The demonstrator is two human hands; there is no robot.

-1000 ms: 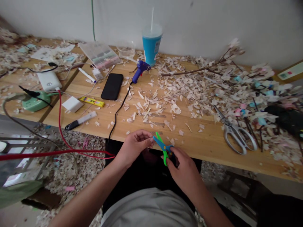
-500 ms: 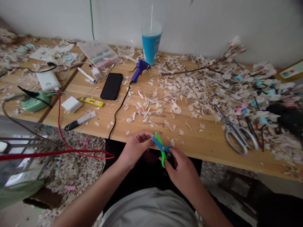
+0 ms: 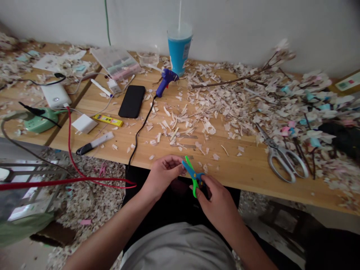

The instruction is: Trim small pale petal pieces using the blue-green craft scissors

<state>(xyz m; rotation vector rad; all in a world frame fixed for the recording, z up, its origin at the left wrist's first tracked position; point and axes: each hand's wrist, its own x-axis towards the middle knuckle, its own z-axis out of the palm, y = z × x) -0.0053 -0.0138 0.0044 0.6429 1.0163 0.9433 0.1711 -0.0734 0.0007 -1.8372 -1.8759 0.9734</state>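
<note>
My right hand [image 3: 214,193] is closed around the handles of small green-and-blue scissors [image 3: 194,175], held over the table's front edge. Their blades are slightly parted and point up and left, toward my left fingertips. My left hand [image 3: 165,173] is closed, thumb pressed against the fingers right beside the blade tips. What it pinches is too small to make out. Pale petal-like scraps [image 3: 182,127] lie on the wooden table [image 3: 157,153] just beyond both hands.
A purple glue gun [image 3: 165,82], a black phone [image 3: 131,101] and a blue cup [image 3: 180,50] stand or lie farther back. Large grey scissors [image 3: 282,155] are at right. Chargers, a green power strip [image 3: 42,119] and a red cable [image 3: 73,150] crowd the left.
Both hands stay nearly in place, with the small scissors still in my right hand. The blades seem slightly shifted at the left fingertips. The camera view has moved a little.
</note>
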